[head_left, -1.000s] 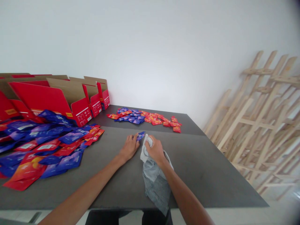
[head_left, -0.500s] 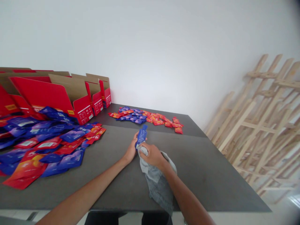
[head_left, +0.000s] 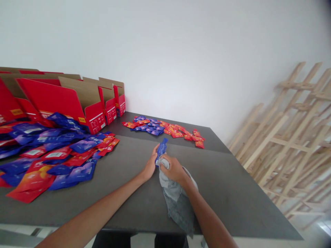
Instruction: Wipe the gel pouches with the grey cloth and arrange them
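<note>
"So, what's in the left hand (head_left: 150, 167)?"

"A blue packet (head_left: 161, 150), held with its narrow tip pointing to about one o'clock. Part of the grip is hidden behind it."

"And the right hand (head_left: 173, 169)?"

"Closed around a bunched grey cloth (head_left: 178, 196), right at the packet's lower end. The loose part hangs down towards five o'clock, past the near edge of the table (head_left: 214, 193)."

"Where's the packet, then?"

"Between the two hands, over the middle of the table. I can't tell whether it touches the top."

"What's around it?"

"Taking the packet as the dial's centre, a big pile (head_left: 62, 151) of red and blue packets lies at nine o'clock, with red boxes (head_left: 51, 93) standing open at ten. A smaller heap (head_left: 152, 128) stretches from eleven to two, blue giving way to orange-red. Wooden frames (head_left: 276, 144) lean at three, beyond the table."
</note>
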### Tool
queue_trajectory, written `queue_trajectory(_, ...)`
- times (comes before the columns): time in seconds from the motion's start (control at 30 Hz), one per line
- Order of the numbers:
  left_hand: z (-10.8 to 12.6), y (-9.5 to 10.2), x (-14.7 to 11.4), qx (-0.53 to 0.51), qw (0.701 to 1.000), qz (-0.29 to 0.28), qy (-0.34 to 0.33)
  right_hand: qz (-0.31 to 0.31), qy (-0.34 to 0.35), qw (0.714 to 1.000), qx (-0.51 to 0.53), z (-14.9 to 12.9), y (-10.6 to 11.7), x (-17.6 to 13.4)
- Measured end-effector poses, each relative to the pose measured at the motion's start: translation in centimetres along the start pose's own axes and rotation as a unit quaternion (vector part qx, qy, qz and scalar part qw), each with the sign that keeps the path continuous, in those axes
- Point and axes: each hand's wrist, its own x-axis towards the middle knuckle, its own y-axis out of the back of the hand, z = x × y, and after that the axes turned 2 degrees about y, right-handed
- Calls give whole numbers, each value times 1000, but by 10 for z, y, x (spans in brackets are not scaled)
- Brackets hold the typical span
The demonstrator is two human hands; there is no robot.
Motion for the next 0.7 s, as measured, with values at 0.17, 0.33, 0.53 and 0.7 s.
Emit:
queue_trajectory(0.17, 2, -1, -2, 7, 1000, -31, 0, 57, -42, 997, -35, 1, -3, 1)
queue_trajectory(0.33, -2, -11, -15, 63, 991, -114, 15, 229, -73, 971, 0, 12, 15, 6)
queue_trajectory(0.53, 3, -11, -5, -13, 1000, -13, 22, 53, -8, 998, 14, 7, 6, 2)
queue_trajectory(0.7, 26, -7, 2, -116, 977, 96, 148, 27, -3, 999, -23, -1, -5, 0)
